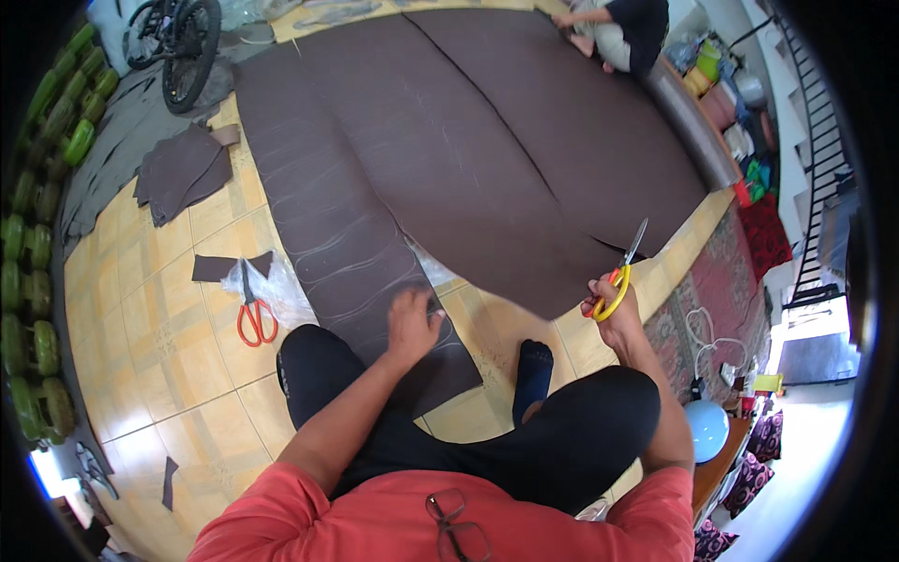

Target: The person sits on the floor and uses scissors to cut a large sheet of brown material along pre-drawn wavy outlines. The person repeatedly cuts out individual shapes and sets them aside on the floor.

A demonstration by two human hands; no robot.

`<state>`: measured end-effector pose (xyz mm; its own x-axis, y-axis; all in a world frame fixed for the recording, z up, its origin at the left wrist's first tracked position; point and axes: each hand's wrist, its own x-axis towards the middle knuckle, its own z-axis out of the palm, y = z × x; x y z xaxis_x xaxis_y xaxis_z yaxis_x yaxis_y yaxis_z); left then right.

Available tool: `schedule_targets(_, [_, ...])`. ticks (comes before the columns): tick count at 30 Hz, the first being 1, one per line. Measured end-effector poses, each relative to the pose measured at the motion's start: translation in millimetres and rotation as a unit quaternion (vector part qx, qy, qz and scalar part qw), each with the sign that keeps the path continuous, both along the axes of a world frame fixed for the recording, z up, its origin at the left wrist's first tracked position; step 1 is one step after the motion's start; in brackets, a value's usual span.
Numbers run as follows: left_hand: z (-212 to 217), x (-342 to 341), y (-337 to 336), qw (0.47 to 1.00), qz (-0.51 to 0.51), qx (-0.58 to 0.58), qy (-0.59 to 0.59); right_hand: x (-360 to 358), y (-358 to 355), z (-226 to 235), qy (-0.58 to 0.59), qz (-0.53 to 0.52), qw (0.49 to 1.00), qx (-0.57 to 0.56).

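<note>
I sit on a tiled floor before a large dark brown sheet of material [487,140] spread out flat. My right hand [613,304] holds yellow-handled scissors [626,267], blades pointing up at the sheet's near right edge, where a short cut shows. My left hand [412,323] presses flat on a long brown strip [337,234] marked with white chalk curves. My dark-trousered legs and a socked foot [534,361] lie between the hands.
Red-handled scissors [253,314] lie on the tiles at left beside brown offcuts [183,169]. A bicycle [178,42] stands far left. Another person [623,33] sits at the sheet's far edge. Green bottles [37,253] line the left wall. A red rug [712,290] lies right.
</note>
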<state>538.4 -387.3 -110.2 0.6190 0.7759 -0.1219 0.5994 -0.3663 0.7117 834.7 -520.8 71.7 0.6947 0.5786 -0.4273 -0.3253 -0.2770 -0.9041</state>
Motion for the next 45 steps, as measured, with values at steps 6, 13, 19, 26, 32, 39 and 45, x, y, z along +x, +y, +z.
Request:
schedule_targets(6, [-55, 7, 18, 0.97, 0.074, 0.167, 0.161, 26, 23, -12, 0.023, 0.05, 0.996, -0.074])
schedule_targets(13, [-65, 18, 17, 0.955, 0.046, 0.173, 0.238, 81, 78, -14, 0.111, 0.159, 0.961, -0.196])
schedule_targets(19, [-58, 21, 13, 0.965, 0.045, 0.123, 0.225, 134, 77, -4, 0.153, 0.195, 0.915, -0.317])
schedule_targets(26, [-62, 16, 8, 0.966, 0.071, 0.135, 0.211, 158, 68, -19, 0.151, 0.151, 0.943, -0.254])
schedule_targets(32, [-48, 22, 10, 0.962, 0.112, 0.169, 0.184, 144, 19, -63, 0.177, 0.19, 0.958, -0.121])
schedule_targets(39, [6, 134, -91, 0.944, -0.01, -0.329, 0.001, 97, -51, -87, 0.126, 0.31, 0.938, -0.085])
schedule_targets(45, [-21, 216, -183, 0.643, 0.278, -0.606, -0.378, 126, -142, -111, 0.013, 0.293, 0.938, -0.185])
